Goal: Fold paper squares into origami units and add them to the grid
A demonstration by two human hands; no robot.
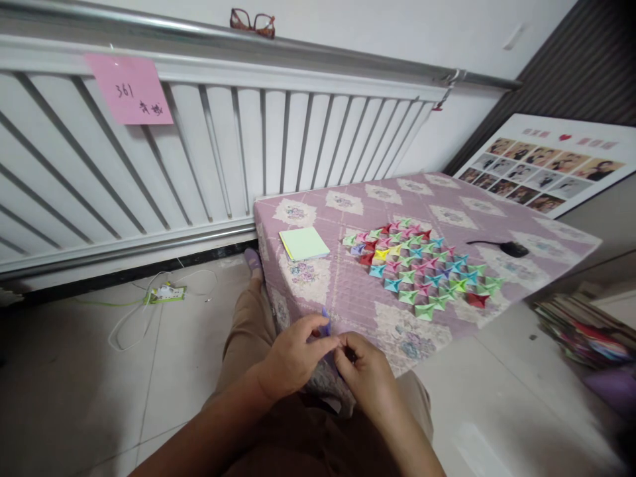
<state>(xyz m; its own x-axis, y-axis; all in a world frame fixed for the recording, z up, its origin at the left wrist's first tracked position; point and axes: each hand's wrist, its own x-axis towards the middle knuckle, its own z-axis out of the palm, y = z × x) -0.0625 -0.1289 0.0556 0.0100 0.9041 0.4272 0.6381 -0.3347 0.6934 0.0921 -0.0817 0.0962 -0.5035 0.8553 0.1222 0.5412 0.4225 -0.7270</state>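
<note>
A small blue-purple piece of folded paper [325,323] is pinched between the thumb and fingers of my left hand [293,354], above the near edge of the table. Close against it, my right hand [365,371] has its thumb and fingertips pressed together, meeting my left thumb tip. Whatever those right fingers hold is hidden. Rows of small folded paper figures [422,268] in green, pink, red, blue and yellow stand on the cloth-covered table [358,278] beyond my hands. A stack of pale green square paper [304,244] lies at the table's left side.
A black object with a thin handle [513,248] lies right of the figures. A white radiator [248,132] runs behind the table, with glasses [252,23] on its pipe. A power strip [166,293] with cables is on the floor. A photo board [539,165] leans at right.
</note>
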